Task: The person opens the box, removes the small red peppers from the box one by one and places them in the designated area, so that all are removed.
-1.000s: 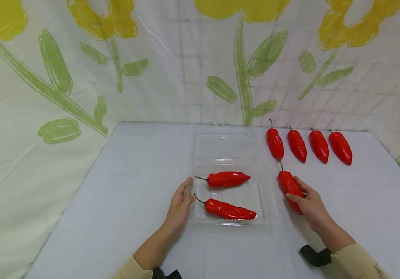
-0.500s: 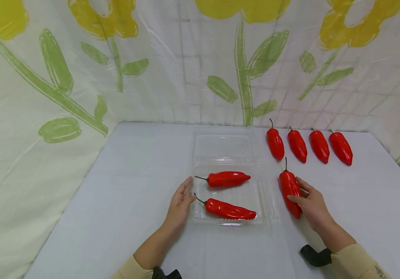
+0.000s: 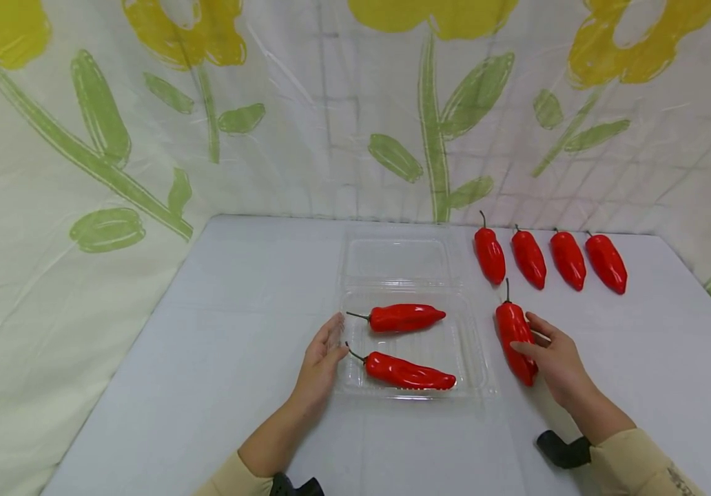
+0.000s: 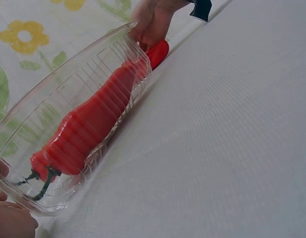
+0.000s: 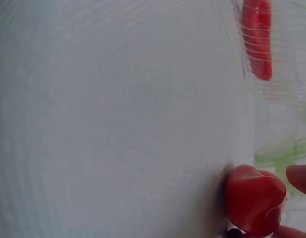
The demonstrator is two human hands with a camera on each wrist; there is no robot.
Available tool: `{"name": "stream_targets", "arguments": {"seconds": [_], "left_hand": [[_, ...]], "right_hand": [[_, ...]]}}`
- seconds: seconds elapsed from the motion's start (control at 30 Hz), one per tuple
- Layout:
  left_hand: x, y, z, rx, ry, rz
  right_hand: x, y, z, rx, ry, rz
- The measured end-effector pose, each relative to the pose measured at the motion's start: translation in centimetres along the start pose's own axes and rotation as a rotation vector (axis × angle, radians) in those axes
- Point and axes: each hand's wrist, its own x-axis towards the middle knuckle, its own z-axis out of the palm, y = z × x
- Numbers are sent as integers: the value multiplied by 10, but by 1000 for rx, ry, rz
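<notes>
A clear plastic clamshell box (image 3: 479,358) lies with its lid (image 3: 395,260) folded back. Inside are two red peppers, a rear one (image 3: 406,318) and a front one (image 3: 410,372), stems to the left. My left hand (image 3: 320,355) rests along the box's left side with fairly straight fingers, thumb by the rim. To the right of the box, my right hand (image 3: 554,355) holds another red pepper (image 3: 510,331), thumb across its top and fingers at its right side. Its stem points away from me. The right wrist view shows this pepper's rounded end (image 5: 254,201) beside a fingertip (image 5: 299,178).
Several red peppers stand in a row at the back right, among them a left one (image 3: 489,256) and a right one (image 3: 605,263). A white cloth covers the table (image 3: 238,296). Behind it hangs a flower-printed curtain (image 3: 293,138).
The pepper at my right hand has turned so that its stem points straighter away, and it has settled nearly still. My left hand and the box have stayed in place.
</notes>
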Motion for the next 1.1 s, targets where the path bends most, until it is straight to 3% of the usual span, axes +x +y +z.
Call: {"name": "stream_targets", "arguments": {"seconds": [0.17,0.43,0.8,1.1], "left_hand": [[0,-1,1,-5,-5,7],[0,0,1,-4,5,1],[-1,2,0,-17,-4,-1],[0,-1,0,-21,-2,12]], "right_hand": [[-2,-5,-6,-30,-1,-13],[-6,-29,-22,-58,78,-94],[-17,-55,-15,-340,-17,-280],[-27,-65,-5,-402,-71,-354]]}}
